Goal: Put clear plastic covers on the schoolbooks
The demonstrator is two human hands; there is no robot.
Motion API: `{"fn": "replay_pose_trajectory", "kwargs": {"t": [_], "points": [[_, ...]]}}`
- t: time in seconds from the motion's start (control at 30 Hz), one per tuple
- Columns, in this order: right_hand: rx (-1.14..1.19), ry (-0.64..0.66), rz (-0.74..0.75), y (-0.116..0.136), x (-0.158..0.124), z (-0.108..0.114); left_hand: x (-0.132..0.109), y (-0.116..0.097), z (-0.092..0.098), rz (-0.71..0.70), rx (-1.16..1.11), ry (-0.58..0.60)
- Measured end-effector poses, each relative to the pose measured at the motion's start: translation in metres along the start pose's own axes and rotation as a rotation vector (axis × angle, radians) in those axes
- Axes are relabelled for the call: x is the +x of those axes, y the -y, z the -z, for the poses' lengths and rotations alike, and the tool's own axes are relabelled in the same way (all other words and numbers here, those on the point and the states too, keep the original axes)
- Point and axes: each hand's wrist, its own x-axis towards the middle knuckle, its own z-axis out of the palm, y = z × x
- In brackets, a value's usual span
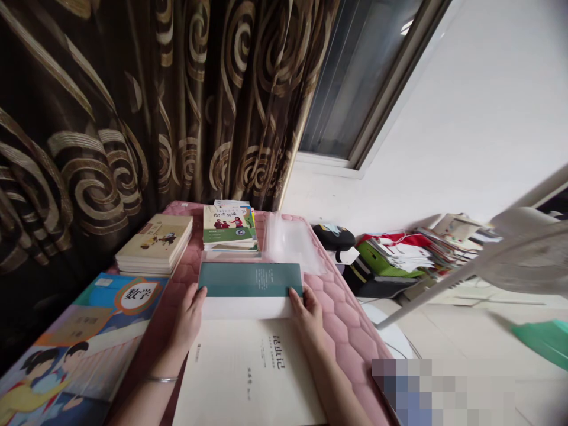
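A book [248, 361] lies open before me, its cream title page printed with dark characters that run sideways. Beyond that page is its cover, with a white strip and a dark teal flap [239, 279]. My left hand [190, 316] pinches the left edge of the cover, thumb on top at the teal part. On the opposite edge, my right hand [307, 313] grips in the same way, with its thumb pressed on the teal. The fingers beneath the cover are partly hidden. A metal bangle [162, 379] circles my left wrist.
A large math textbook [89, 349] and a stack of beige books [155, 242] lie at left. Farther back are a stack of colourful books [228, 225] and clear plastic sheets [290, 242], all on a pink quilted pad [350, 319]. A fan [523, 254] stands at right.
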Motion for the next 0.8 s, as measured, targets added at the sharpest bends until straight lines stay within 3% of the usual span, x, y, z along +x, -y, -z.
{"fn": "replay_pose_trajectory", "kwargs": {"t": [0.13, 0.3, 0.8], "points": [[0.006, -0.003, -0.011, 0.001, -0.001, -0.001, 0.000, -0.005, -0.001, -0.004, -0.019, 0.057], [0.027, 0.004, -0.020, 0.006, -0.003, 0.000, -0.002, -0.013, -0.002, -0.036, 0.014, 0.018], [0.068, 0.005, -0.028, 0.012, -0.005, 0.000, -0.003, -0.017, -0.002, -0.076, 0.074, 0.081]]}}
